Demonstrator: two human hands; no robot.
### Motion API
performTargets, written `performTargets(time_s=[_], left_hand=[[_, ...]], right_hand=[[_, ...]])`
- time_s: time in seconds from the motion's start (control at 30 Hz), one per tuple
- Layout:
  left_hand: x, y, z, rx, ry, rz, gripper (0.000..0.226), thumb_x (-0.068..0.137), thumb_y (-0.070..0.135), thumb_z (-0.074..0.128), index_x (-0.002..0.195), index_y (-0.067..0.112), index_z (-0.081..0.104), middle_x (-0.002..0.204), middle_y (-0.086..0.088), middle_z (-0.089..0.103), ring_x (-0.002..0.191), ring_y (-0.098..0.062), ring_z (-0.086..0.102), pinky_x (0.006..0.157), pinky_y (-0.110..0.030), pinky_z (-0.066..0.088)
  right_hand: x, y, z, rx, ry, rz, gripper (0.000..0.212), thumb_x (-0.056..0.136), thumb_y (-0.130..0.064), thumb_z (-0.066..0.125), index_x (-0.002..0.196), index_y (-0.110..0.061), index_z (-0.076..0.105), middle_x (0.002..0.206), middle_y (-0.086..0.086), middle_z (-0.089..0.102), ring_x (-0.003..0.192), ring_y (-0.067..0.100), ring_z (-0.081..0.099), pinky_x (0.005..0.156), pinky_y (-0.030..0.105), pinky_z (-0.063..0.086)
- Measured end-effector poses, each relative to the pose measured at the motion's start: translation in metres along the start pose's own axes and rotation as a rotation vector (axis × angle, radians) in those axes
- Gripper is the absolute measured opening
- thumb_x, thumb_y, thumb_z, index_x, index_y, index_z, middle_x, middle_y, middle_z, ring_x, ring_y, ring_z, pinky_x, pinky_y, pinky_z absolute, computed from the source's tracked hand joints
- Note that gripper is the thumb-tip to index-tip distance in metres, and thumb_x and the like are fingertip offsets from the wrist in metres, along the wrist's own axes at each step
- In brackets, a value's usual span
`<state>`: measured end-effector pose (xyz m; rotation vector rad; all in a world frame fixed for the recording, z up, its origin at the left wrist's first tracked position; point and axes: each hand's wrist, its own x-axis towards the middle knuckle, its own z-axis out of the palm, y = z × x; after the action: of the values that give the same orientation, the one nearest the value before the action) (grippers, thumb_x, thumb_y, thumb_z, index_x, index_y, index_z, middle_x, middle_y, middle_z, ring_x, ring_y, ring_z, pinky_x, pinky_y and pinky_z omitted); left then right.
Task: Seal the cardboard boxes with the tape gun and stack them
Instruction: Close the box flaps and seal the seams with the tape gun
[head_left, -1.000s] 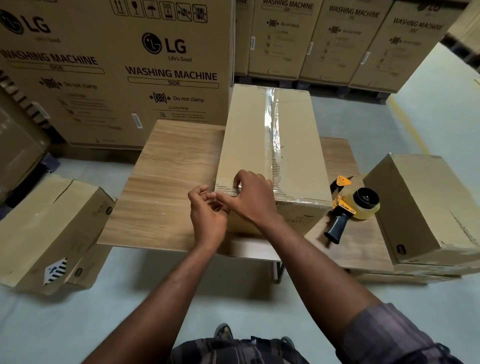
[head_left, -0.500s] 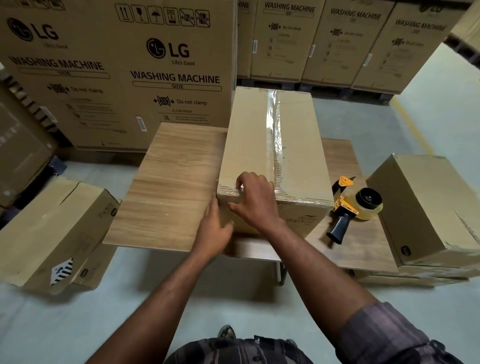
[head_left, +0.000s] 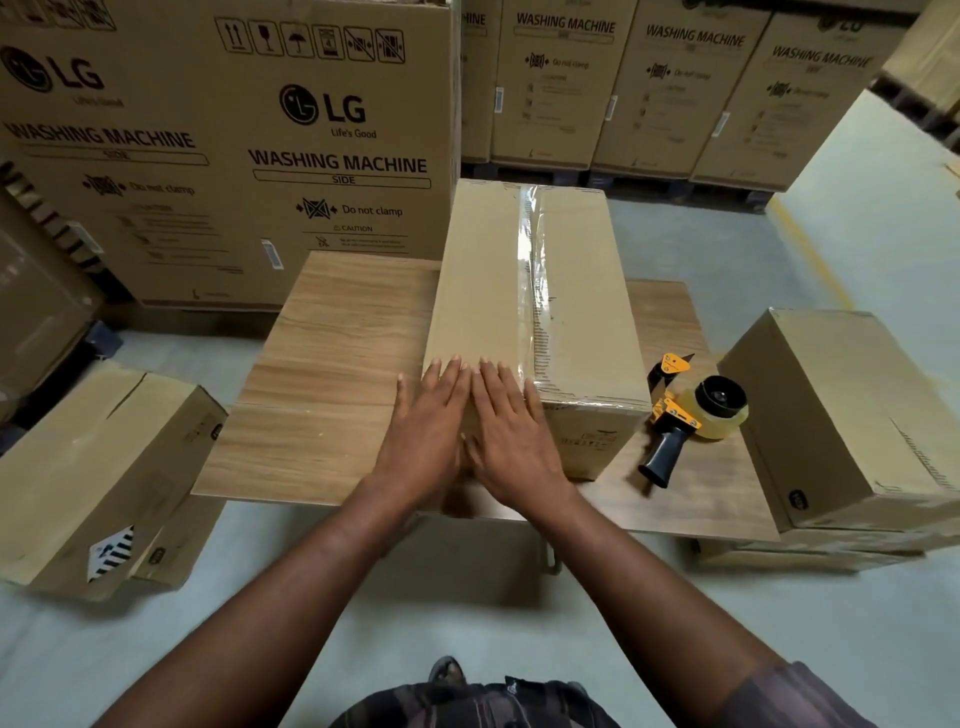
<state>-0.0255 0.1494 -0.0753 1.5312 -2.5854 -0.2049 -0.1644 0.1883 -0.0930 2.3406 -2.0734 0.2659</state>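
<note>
A long cardboard box (head_left: 480, 291) lies on the wooden table (head_left: 332, 364), with its short end toward the person. A strip of clear tape (head_left: 530, 270) runs along the middle of its top from the far end to the near end, and more tape crosses the near top edge.

Both hands lie flat on the near left part of this box. The left hand (head_left: 428, 421) and the right hand (head_left: 511, 426) are side by side and almost touching. Their fingers are straight and spread a little, with the fingertips reaching the top edge. Neither hand grips anything; they only press on the cardboard.

The tape gun (head_left: 691, 421), yellow with a dark handle, lies on the table just beside the box, on the right, and no hand is on it.

A second closed box (head_left: 852, 405) stands to the right of the table on top of another one. A third box (head_left: 98, 467) lies on the floor (head_left: 883, 234) at the left. Big washing machine cartons (head_left: 234, 156) stand behind the table.
</note>
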Motion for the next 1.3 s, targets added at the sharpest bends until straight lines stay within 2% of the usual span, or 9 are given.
performTargets(time_s=[0.13, 0.27, 0.37, 0.47, 0.57, 0.8, 1.03, 1.13, 1.3], left_hand=[[-0.005, -0.008, -0.001, 0.035, 0.022, 0.046, 0.084, 0.098, 0.029, 0.054, 0.161, 0.018, 0.001, 0.169, 0.001, -0.005, 0.155, -0.019, -0.005, 0.124, -0.055, 0.002], [-0.005, -0.001, -0.003, -0.017, 0.025, -0.007, 0.081, 0.099, 0.036, 0.053, 0.161, 0.017, 0.006, 0.169, 0.001, -0.001, 0.156, -0.019, -0.004, 0.123, -0.054, 0.0], [0.002, 0.018, -0.005, -0.034, 0.034, -0.039, 0.079, 0.1, 0.042, 0.051, 0.161, 0.013, 0.01, 0.169, -0.004, 0.004, 0.156, -0.024, -0.001, 0.122, -0.054, -0.004], [0.01, 0.035, -0.001, -0.027, 0.036, 0.085, 0.079, 0.098, 0.039, 0.053, 0.161, 0.014, 0.013, 0.169, -0.004, 0.009, 0.156, -0.023, 0.004, 0.124, -0.052, -0.003], [0.011, 0.022, 0.0, -0.069, 0.073, 0.149, 0.075, 0.095, 0.031, 0.06, 0.159, 0.017, 0.023, 0.166, -0.001, 0.021, 0.154, -0.021, 0.016, 0.124, -0.038, 0.002], [0.014, -0.025, -0.009, -0.229, 0.068, 0.005, 0.084, 0.098, 0.047, 0.057, 0.161, 0.015, 0.013, 0.168, 0.002, 0.01, 0.155, -0.017, 0.006, 0.125, -0.033, 0.008], [0.019, -0.033, -0.003, -0.325, 0.031, 0.099, 0.083, 0.093, 0.036, 0.068, 0.16, 0.014, 0.022, 0.167, 0.004, 0.01, 0.151, -0.007, -0.006, 0.121, -0.023, 0.006], [0.011, -0.034, -0.002, -0.311, 0.059, 0.092, 0.081, 0.094, 0.031, 0.068, 0.159, 0.011, 0.024, 0.167, 0.001, 0.013, 0.152, -0.009, -0.001, 0.123, -0.024, 0.009], [-0.022, -0.006, 0.005, -0.349, 0.132, 0.044, 0.078, 0.094, 0.03, 0.066, 0.159, 0.014, 0.025, 0.166, 0.004, 0.014, 0.154, -0.012, 0.003, 0.12, -0.018, 0.004]], right_hand=[[-0.023, 0.044, -0.001, 0.001, 0.015, 0.164, 0.083, 0.098, -0.061, 0.013, 0.164, -0.011, 0.004, 0.171, 0.005, -0.006, 0.158, 0.021, -0.008, 0.126, 0.045, -0.01], [-0.051, 0.106, -0.013, -0.005, 0.079, 0.409, 0.083, 0.099, -0.062, 0.013, 0.163, -0.009, 0.014, 0.172, 0.009, 0.006, 0.159, 0.024, 0.001, 0.127, 0.049, -0.003], [-0.044, 0.101, -0.024, 0.008, 0.043, 0.514, 0.084, 0.102, -0.061, 0.018, 0.161, -0.001, 0.016, 0.171, 0.017, 0.007, 0.158, 0.032, 0.001, 0.126, 0.054, -0.003], [-0.029, 0.068, -0.021, 0.066, -0.014, 0.383, 0.085, 0.102, -0.062, 0.02, 0.162, -0.006, 0.002, 0.171, 0.012, -0.01, 0.157, 0.027, -0.015, 0.125, 0.052, -0.013], [-0.031, 0.066, -0.013, 0.062, -0.034, 0.313, 0.086, 0.097, -0.065, 0.008, 0.163, -0.011, -0.003, 0.171, 0.005, -0.016, 0.156, 0.021, -0.02, 0.126, 0.053, -0.008], [-0.036, 0.093, -0.026, 0.078, 0.0, 0.62, 0.09, 0.103, -0.062, 0.027, 0.161, 0.001, 0.003, 0.17, 0.018, -0.009, 0.157, 0.031, -0.014, 0.126, 0.053, -0.007], [-0.017, 0.071, -0.015, 0.274, 0.022, 0.66, 0.111, 0.088, -0.081, 0.022, 0.161, 0.001, 0.003, 0.168, 0.021, -0.015, 0.154, 0.034, -0.025, 0.122, 0.053, -0.016], [-0.007, 0.086, -0.014, 0.314, 0.03, 0.554, 0.112, 0.085, -0.083, 0.014, 0.162, -0.002, 0.002, 0.168, 0.018, -0.017, 0.153, 0.03, -0.027, 0.121, 0.05, -0.02], [0.034, 0.127, -0.023, 0.298, -0.01, 0.402, 0.091, 0.1, -0.069, 0.025, 0.162, -0.003, 0.013, 0.17, 0.019, -0.004, 0.157, 0.032, -0.014, 0.125, 0.05, -0.01]])
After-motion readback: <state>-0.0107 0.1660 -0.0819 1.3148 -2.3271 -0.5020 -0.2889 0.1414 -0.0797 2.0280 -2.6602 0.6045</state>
